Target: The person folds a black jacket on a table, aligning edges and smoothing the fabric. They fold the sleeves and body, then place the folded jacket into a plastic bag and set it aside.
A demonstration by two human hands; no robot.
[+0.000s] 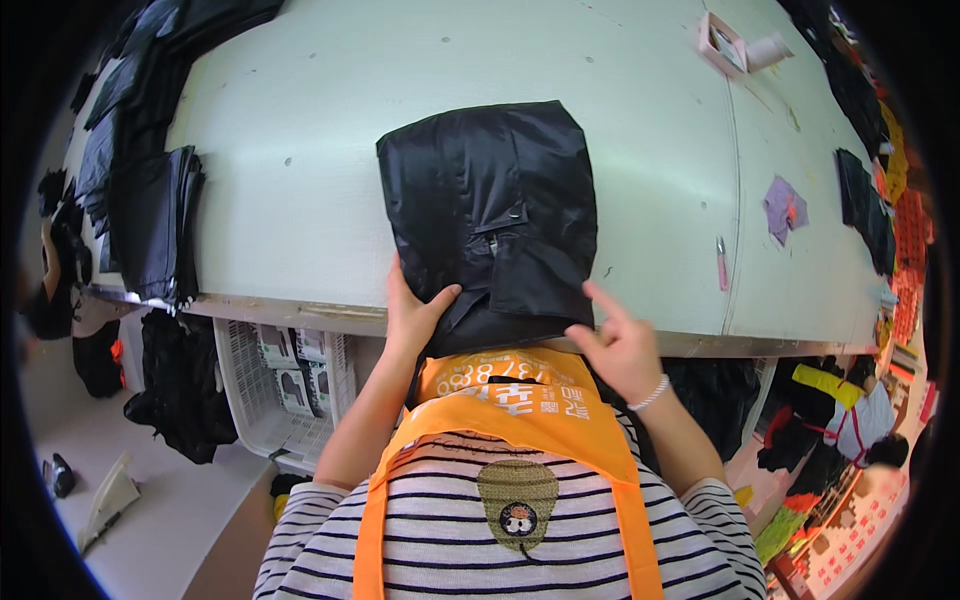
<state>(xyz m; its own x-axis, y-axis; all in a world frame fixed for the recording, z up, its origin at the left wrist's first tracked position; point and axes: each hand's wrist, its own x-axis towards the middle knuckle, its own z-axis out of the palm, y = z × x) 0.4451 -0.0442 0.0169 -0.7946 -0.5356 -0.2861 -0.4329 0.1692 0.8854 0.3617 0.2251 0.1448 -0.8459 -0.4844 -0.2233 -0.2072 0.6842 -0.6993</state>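
A folded, shiny black garment (450, 190) lies on the pale table in front of me, its lower edge close to my orange apron. Small metal fittings show near its middle, by a flap. My left hand (413, 315) is at the garment's lower left edge, with the thumb on top and the fingers along or under the side. At the lower right corner is my right hand (622, 350), thumb and forefinger spread, their tips at the cloth's edge. The other fingers of that hand are curled and partly hidden.
Stacks of folded black garments (150, 225) lie at the table's left. On the right are a pink-handled cutter (722, 265), a purple cloth scrap (785, 210) and a small pink box (722, 45). White baskets (255, 400) stand below the front edge. Other people are at both sides.
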